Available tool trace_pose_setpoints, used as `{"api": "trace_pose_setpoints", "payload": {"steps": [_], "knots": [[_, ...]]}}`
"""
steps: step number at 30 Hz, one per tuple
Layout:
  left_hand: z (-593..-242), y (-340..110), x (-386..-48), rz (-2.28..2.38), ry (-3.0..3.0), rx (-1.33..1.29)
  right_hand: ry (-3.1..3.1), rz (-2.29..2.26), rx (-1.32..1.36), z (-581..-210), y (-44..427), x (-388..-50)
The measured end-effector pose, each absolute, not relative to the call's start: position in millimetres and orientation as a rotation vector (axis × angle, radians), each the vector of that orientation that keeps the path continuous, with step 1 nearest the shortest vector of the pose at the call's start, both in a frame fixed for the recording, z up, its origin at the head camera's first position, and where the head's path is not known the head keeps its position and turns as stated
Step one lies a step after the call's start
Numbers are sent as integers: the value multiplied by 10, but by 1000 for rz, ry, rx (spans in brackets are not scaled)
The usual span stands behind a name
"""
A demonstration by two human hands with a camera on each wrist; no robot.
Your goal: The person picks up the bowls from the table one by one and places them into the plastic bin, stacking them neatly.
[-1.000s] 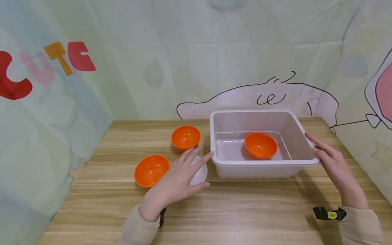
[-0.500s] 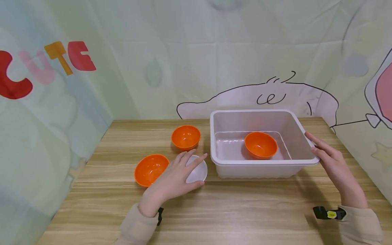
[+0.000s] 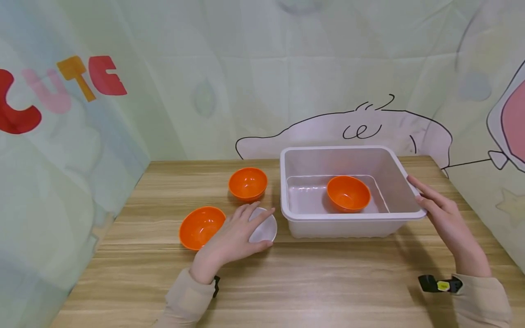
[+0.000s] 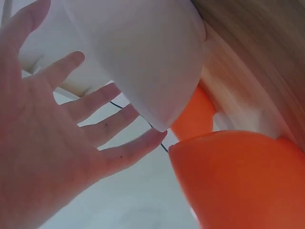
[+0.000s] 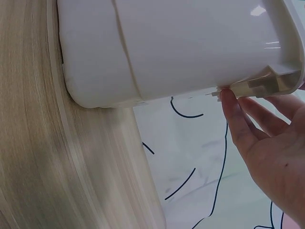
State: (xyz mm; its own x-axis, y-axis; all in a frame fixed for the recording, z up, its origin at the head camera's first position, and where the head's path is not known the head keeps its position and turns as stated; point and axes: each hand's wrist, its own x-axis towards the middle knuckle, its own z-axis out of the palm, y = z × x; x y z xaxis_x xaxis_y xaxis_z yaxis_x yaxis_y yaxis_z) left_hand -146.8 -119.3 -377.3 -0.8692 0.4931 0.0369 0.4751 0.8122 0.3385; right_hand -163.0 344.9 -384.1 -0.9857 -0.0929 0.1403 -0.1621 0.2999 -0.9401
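Observation:
My left hand [image 3: 231, 234] hovers over a small white bowl [image 3: 264, 228], its fingers spread and nearly straight. In the left wrist view the fingers reach along the side of the white bowl [image 4: 147, 52]; whether they touch it is hard to tell. An orange bowl [image 3: 198, 228] lies left of this hand, partly covered by it, and another orange bowl [image 3: 248, 184] stands behind. My right hand [image 3: 449, 218] holds the right rim of a white plastic tub [image 3: 348, 217]. In the right wrist view, fingertips sit beneath the rim. A third orange bowl [image 3: 348, 195] sits inside the tub.
Everything stands on a wood-grain table [image 3: 320, 278]. A printed fabric backdrop [image 3: 229, 91] rises behind the table and along both sides. The tub's left wall is close to the white bowl.
My left hand has shifted slightly left and lowered over the white bowl, uncovering more of its inside. The right hand, tub and orange bowls have stayed in place.

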Motion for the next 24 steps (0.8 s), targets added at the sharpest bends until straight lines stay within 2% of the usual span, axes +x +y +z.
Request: {"api": "trace_pose_setpoints", "payload": {"steps": [24], "knots": [[-3898,-1159,-1561,484,2911,716,-2471,1828,262,-3846,3456,-1622]]}}
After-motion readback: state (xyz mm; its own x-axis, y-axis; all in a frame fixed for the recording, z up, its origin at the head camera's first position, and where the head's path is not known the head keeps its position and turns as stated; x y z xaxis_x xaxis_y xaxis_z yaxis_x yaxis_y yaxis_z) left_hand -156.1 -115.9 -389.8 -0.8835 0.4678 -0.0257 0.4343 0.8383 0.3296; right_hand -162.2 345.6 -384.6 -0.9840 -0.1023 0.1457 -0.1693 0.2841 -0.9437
